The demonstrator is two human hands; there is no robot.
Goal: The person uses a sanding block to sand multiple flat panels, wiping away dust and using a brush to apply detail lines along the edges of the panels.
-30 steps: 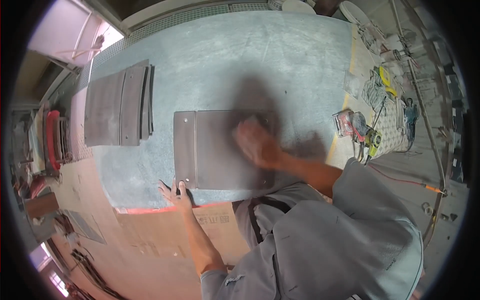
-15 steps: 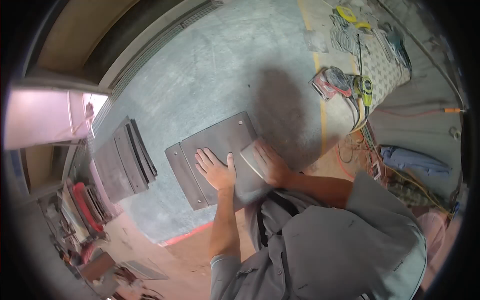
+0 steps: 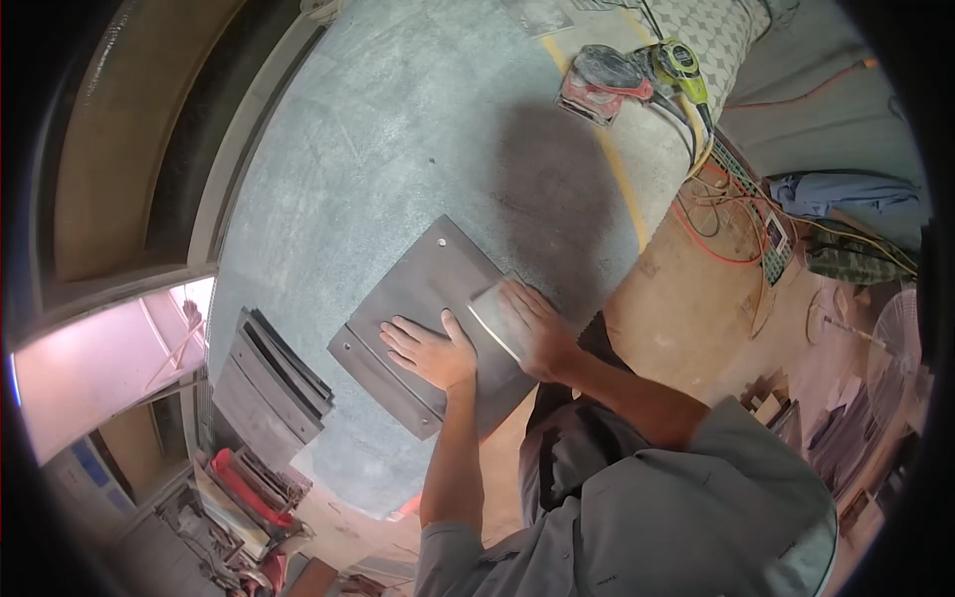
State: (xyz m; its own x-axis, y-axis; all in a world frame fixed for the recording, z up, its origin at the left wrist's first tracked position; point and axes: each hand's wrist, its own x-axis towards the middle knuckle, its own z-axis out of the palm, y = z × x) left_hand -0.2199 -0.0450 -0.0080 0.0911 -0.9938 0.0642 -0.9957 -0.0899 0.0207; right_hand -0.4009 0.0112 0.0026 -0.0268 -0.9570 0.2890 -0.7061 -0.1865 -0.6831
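Head view — left hand (image 3: 435, 355) lies on panel (image 3: 428, 279), right hand (image 3: 540, 333) holds pad (image 3: 494, 316).

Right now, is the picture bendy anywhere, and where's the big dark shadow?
Head view: yes, straight edges curve toward the picture's rim; head view: the dark shadow lies on the blue-grey table, beyond the right hand.

One left hand (image 3: 433, 355), one right hand (image 3: 540, 328). Under both, one panel (image 3: 418, 284); under the right, one pad (image 3: 491, 312). Left of the left hand, one stack (image 3: 261, 390), at least three pieces. Beyond the right hand, one red tool (image 3: 605, 88), one green tool (image 3: 680, 63).
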